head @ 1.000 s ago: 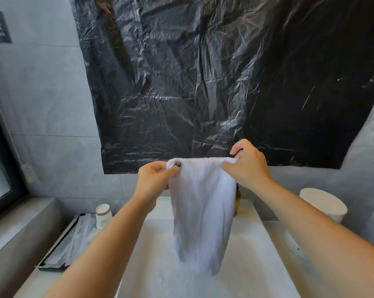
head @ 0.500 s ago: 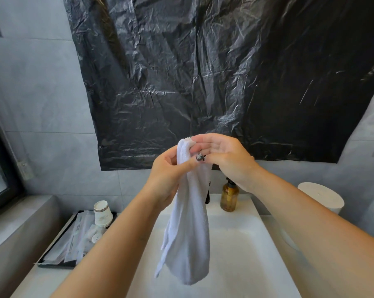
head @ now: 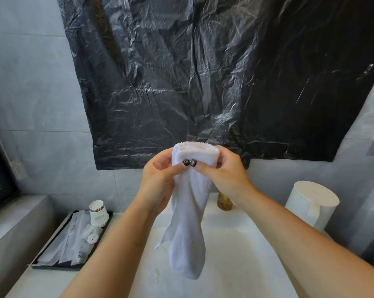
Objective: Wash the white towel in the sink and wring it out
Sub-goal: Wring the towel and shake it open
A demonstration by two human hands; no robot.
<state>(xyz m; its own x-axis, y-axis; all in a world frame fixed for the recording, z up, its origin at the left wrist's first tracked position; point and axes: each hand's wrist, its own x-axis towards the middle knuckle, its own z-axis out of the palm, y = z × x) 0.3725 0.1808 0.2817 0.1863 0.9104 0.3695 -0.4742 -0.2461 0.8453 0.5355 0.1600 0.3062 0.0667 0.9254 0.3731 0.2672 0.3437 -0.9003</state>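
Two hands are closed on the folded top edge of the white towel (head: 189,214), which is held up in the air above the sink (head: 242,265). The left hand (head: 158,181) has its thumb laid across the front of the fold and its fingers curled behind it; the right hand (head: 224,175) pinches the same edge from the other side, so that the two thumbs nearly meet at the middle. Each grip is thus clenched on cloth, and nothing else is held.

Below the hands the towel hangs as a narrow, doubled column, with a loose corner flaring out to the left near the bottom. Its lowest end is above the basin and does not appear to touch it.

The towel is judged to be soft and limp, with no stiffness of its own; whatever is not gripped will simply droop. Whether it is soaked cannot be told for certain, though a wet terry cloth would be heavier and would cling to itself. Nothing fragile is involved, and a firm squeeze can be borne. For wringing, it would best be gathered into a rope and taken near each end, the hands being turned against each other over the basin. A brown bottle (head: 224,202) stands behind the sink on the bench (head: 52,280).
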